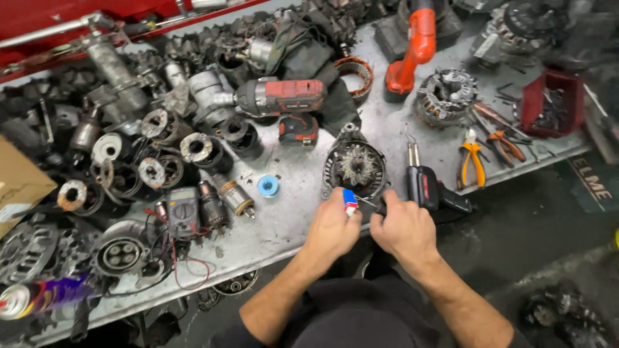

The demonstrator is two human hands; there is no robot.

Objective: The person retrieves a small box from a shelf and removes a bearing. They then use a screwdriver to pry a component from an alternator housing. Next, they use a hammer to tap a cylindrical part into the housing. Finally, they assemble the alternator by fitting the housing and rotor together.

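A grey metal worktop (412, 145) runs across the view, its near edge slanting from the lower left up to the right. Its left half and far edge are heaped with dark motor and alternator parts. Toward the far middle lies a red and black cordless driver (284, 98) on its side, and an orange power tool (412, 48) stands near the far edge.

Just beyond the near edge, at about its middle, sits an opened alternator housing (354, 166), round, with its open face turned up. It lies directly ahead of both hands, slightly nearer the left one. A black soldering gun (425, 185) lies just right of the housing, its tip pointing toward the far edge and its long axis running near to far; it is closest to the right hand.

The left hand (331, 229) is curled at the near edge, pinching a small blue, white and red tube (350, 201) between thumb and fingers, the tube pointing up toward the housing. The right hand (405, 229) is curled beside it, almost touching; a thin wire (366, 202) shows between the hands, and I cannot tell whether the right hand grips it.

Smaller things: orange-handled pliers (472, 164) toward the right edge, a black multimeter (183, 211) left of the hands, and a small blue spool (267, 186) between them.
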